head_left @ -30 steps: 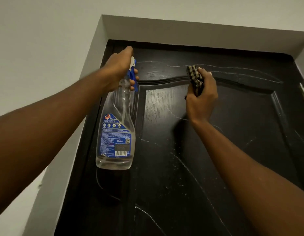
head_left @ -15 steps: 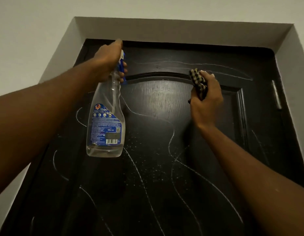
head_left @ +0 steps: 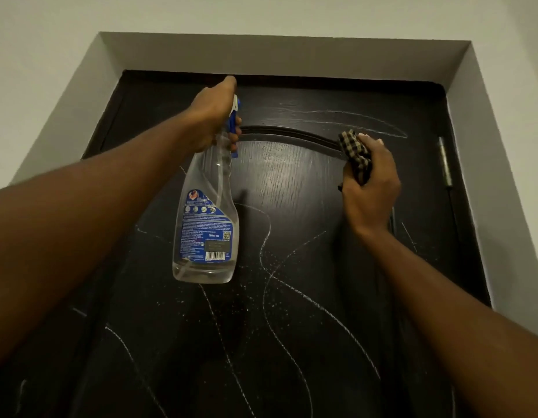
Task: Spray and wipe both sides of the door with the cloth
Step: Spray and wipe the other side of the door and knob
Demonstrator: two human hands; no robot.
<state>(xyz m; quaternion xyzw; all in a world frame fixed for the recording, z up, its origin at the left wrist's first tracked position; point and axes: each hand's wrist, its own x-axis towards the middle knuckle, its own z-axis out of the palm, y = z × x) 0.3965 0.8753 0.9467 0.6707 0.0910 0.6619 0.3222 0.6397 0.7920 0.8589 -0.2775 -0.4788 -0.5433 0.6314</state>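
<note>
Spray bottle (head_left: 206, 224) upright, long axis vertical, nozzle (head_left: 235, 103) toward the door (head_left: 292, 327).

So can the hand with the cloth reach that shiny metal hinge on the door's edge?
Probably yes. The right hand, gripping the checked brown cloth, is up level with the grey metal hinge, with only bare black wooden door between them.
</note>
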